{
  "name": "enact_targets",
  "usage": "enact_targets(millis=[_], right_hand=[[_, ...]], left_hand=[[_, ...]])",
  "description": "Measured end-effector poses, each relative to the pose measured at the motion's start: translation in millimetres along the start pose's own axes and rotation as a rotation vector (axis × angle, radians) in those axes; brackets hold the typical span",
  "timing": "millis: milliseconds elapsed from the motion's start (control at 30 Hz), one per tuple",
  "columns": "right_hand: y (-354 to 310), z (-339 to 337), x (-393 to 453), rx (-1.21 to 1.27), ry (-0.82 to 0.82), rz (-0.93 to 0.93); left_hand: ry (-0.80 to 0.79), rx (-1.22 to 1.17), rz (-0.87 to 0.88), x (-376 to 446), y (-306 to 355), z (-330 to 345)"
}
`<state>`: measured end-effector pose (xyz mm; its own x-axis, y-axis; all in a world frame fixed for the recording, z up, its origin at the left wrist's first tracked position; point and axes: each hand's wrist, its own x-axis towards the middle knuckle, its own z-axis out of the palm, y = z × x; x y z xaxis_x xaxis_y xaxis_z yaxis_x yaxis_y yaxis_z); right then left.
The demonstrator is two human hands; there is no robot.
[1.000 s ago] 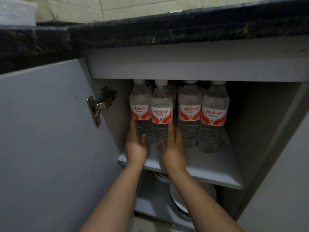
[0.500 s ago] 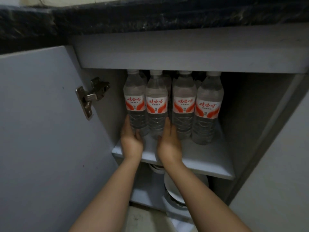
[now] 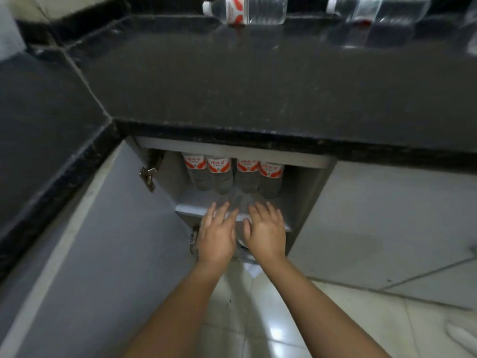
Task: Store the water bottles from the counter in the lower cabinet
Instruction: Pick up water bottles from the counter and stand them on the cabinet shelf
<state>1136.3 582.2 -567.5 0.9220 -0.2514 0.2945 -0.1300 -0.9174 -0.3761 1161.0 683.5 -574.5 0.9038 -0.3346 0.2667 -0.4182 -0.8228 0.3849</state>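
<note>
four bottles (image 3: 233, 174) stand upright in a row on the cabinet shelf (image 3: 192, 202), and at least two more (image 3: 247, 9) lie on the counter (image 3: 258, 73). both the left hand (image 3: 216, 236) and right hand (image 3: 265, 232) hover just off the shelf edge, fingers straight and spread, holding nothing. next, reach up for a counter bottle, grip it mid-body, and stand it in front of the row.

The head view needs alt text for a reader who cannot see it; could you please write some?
A person's left hand and right hand hover open and empty before an open lower cabinet, where four labelled water bottles stand in a row on the shelf. Two more bottles lie on the dark counter above.
</note>
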Motion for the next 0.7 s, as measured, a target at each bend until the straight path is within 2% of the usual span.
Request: enact_targets(millis=[100, 167, 300, 400, 567, 700], right_hand=[[1.8, -55.7, -14.1, 0.008, -0.231, 0.106], [5.9, -96.9, -27.5, -0.026, -0.260, 0.157], [14.9, -185.9, -61.1, -0.076, -0.266, 0.256], [33.9, -246.6, -95.9, -0.100, -0.224, 0.384], [71.7, -317.8, -176.5, -0.097, -0.128, 0.631], [121.3, -372.3, -264.8, -0.170, -0.147, 0.876]], left_hand=[[-0.166, 0.019, -0.056, -7.7, 45.2, -45.2], [-0.253, 0.108, -0.072, -13.8, 71.0, -78.1], [-0.366, 0.164, -0.071, -32.9, 119.6, -143.4], [-0.449, 0.162, 0.032, -51.5, 169.1, -174.1], [-0.550, 0.144, 0.228, -92.5, 250.1, -176.3], [-0.687, 0.129, 0.354, -134.9, 325.8, -160.8]])
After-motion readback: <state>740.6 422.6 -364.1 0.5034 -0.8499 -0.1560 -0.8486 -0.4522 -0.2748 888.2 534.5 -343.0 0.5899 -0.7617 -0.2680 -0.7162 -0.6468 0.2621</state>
